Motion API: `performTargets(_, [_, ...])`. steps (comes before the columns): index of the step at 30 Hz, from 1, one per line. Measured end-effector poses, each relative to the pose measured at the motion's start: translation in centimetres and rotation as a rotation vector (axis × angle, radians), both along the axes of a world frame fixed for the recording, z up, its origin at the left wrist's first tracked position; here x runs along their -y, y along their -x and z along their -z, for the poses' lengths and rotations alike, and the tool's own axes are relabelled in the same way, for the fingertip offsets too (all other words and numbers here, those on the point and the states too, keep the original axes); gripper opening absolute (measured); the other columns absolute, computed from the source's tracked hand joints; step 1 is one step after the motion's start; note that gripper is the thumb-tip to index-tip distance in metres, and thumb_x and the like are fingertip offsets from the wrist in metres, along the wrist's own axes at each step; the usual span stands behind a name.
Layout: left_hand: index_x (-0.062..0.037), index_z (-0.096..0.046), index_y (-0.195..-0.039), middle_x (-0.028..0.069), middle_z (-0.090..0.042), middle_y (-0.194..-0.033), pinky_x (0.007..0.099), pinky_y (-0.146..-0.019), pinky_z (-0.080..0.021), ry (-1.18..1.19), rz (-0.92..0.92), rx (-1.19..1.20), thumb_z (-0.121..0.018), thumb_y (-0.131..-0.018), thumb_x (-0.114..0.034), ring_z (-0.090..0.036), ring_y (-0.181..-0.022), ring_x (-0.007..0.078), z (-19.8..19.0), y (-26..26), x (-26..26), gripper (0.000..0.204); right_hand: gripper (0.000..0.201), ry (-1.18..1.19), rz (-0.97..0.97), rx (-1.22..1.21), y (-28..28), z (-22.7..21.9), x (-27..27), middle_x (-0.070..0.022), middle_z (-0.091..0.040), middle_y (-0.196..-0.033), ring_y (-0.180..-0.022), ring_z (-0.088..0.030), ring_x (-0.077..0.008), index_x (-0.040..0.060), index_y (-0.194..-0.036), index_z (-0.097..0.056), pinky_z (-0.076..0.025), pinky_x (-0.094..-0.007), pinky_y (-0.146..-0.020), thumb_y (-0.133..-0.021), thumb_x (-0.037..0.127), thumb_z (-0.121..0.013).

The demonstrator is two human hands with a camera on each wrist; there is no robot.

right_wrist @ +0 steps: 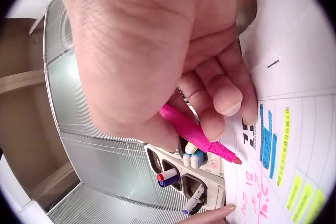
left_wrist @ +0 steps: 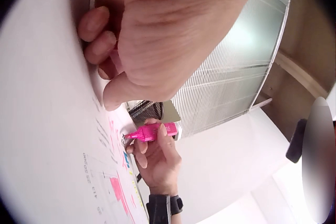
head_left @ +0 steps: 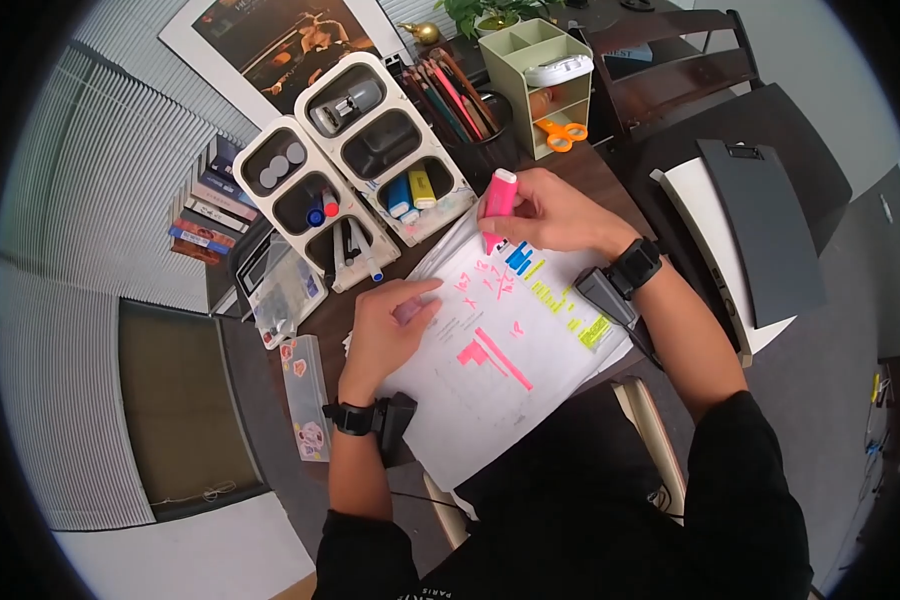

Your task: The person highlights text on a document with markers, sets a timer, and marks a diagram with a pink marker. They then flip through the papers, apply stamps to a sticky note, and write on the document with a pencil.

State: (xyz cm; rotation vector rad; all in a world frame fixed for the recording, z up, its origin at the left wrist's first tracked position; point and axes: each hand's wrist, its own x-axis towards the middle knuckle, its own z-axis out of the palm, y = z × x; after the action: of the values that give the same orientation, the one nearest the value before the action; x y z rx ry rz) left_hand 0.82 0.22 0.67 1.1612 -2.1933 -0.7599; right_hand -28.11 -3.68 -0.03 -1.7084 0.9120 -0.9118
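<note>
My right hand (head_left: pixel 558 212) pinches a pink highlighter (head_left: pixel 501 195) between thumb and fingers, its uncapped tip slanting down to the paper. In the right wrist view, the highlighter (right_wrist: pixel 189 132) points its tip close beside pink handwritten figures and a printed black mark. My left hand (head_left: pixel 390 330) rests on the left part of the paper sheets (head_left: pixel 490 420) with fingers curled in. A small pink cap-like piece (left_wrist: pixel 116 61) shows between those fingers, mostly hidden. The top sheet bears pink handwriting, a thick pink stroke, and blue and yellow highlighted lines.
White organizers (head_left: pixel 410 225) with markers and highlighters stand behind the paper. A mesh pencil cup (head_left: pixel 490 130) and a green caddy (head_left: pixel 560 55) with orange scissors (head_left: pixel 560 136) are beyond my right hand. A stickered case (head_left: pixel 306 400) lies left; a black clipboard (head_left: pixel 760 230) is at right.
</note>
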Motion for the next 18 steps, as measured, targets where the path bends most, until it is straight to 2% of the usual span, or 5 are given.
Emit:
performTargets(2, [-0.0060, -0.076, -0.109, 0.0045, -0.060, -0.074, 0.0254, -0.059, -0.041, 0.024, -0.003, -0.020, -0.078, -0.081, -0.003, -0.052, -0.066, 0.0116, -0.1, 0.0, 0.0, 0.028, 0.018, 0.004, -0.009, -0.009, 0.0, -0.1, 0.0, 0.0003, -0.061, -0.074, -0.065, -0.054, -0.0057, -0.0007, -0.099, -0.067, -0.047, -0.0246, -0.060, -0.095, 0.016, -0.070])
performTargets(4, [-0.0054, -0.075, -0.109, 0.0041, -0.061, -0.077, 0.0249, -0.061, -0.041, 0.007, -0.022, -0.029, -0.078, -0.081, -0.002, -0.052, -0.067, 0.0112, -0.4, 0.1, -0.1, 0.029, 0.022, -0.003, 0.028, 0.030, -0.1, -0.8, -0.4, -0.0068, -0.067, -0.073, -0.066, -0.059, -0.0087, -0.0037, -0.094, -0.069, -0.050, -0.0293, -0.062, -0.092, 0.018, -0.072])
performTargets(14, [-0.0037, -0.071, -0.118, 0.0023, -0.051, -0.079, 0.0255, -0.067, -0.040, -0.030, 0.007, -0.207, -0.079, -0.080, -0.003, -0.047, -0.073, 0.0130, -0.2, 0.2, 0.0, 0.038, 0.021, -0.031, -0.005, 0.008, 0.0, -1.6, -0.9, -0.0049, -0.067, -0.074, -0.066, -0.059, -0.0082, -0.0027, -0.093, -0.069, -0.050, -0.0283, -0.061, -0.093, 0.018, -0.072])
performTargets(16, [0.0006, -0.064, -0.130, 0.0005, -0.052, -0.097, 0.0219, -0.073, -0.040, -0.085, 0.097, -0.221, -0.073, -0.086, 0.003, -0.047, -0.084, 0.0084, 0.3, -0.1, 0.2, 0.045, 0.016, -0.036, -0.047, 0.014, 0.1, -1.5, -0.9, 0.0009, -0.060, -0.069, -0.058, -0.055, -0.0055, 0.0016, -0.096, -0.068, -0.045, -0.0229, -0.053, -0.096, 0.017, -0.070])
performTargets(18, [0.0014, -0.060, -0.133, 0.0007, -0.051, -0.101, 0.0216, -0.074, -0.041, -0.089, 0.118, -0.247, -0.072, -0.088, 0.003, -0.046, -0.087, 0.0079, 0.7, 0.0, 0.2, 0.047, 0.016, -0.020, -0.051, 0.014, 0.1, -1.1, -0.8, 0.0007, -0.061, -0.069, -0.058, -0.055, -0.0055, 0.0017, -0.097, -0.068, -0.044, -0.0227, -0.053, -0.096, 0.017, -0.070])
